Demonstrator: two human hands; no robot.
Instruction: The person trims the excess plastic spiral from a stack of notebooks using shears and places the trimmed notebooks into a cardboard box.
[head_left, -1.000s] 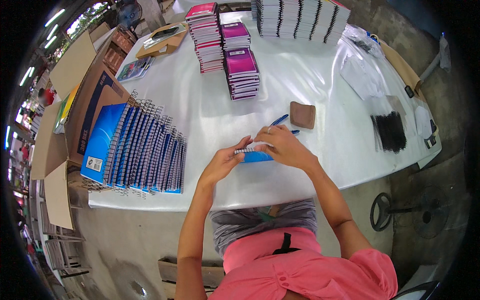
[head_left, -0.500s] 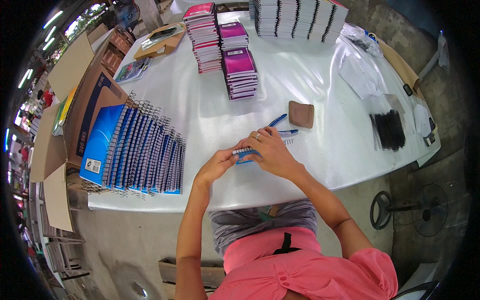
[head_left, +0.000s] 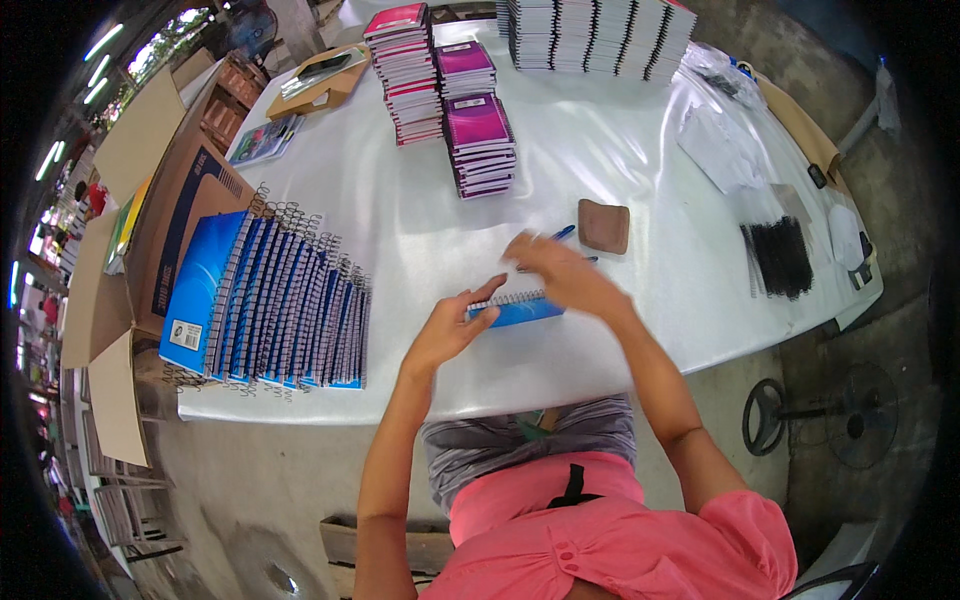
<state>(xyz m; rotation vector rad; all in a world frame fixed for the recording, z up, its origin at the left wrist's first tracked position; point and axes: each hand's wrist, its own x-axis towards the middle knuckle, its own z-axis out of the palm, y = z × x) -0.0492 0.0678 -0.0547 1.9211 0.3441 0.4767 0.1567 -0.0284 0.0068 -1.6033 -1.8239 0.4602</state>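
A blue spiral notebook (head_left: 520,313) stands on the white table in front of me, its wire coil along the upper edge. My left hand (head_left: 452,328) grips its left end between thumb and fingers. Over the right end hovers my right hand (head_left: 562,277), blurred by motion, so its finger grip cannot be made out. Behind that hand lie pliers with blue handles (head_left: 566,232), mostly covered by it. Just beyond is a brown square pad (head_left: 603,227).
Left, a row of blue spiral notebooks (head_left: 270,305) leans by an open cardboard box (head_left: 190,215). Purple notebooks (head_left: 480,125) and red ones (head_left: 400,75) are stacked at the back, near black-coiled books (head_left: 590,38). Black coils (head_left: 780,258) lie right. A fan (head_left: 855,425) stands beyond the table.
My right hand has lifted off the notebook's coil and moved slightly up and right, uncovering more of the blue cover. My left hand still holds the left end.
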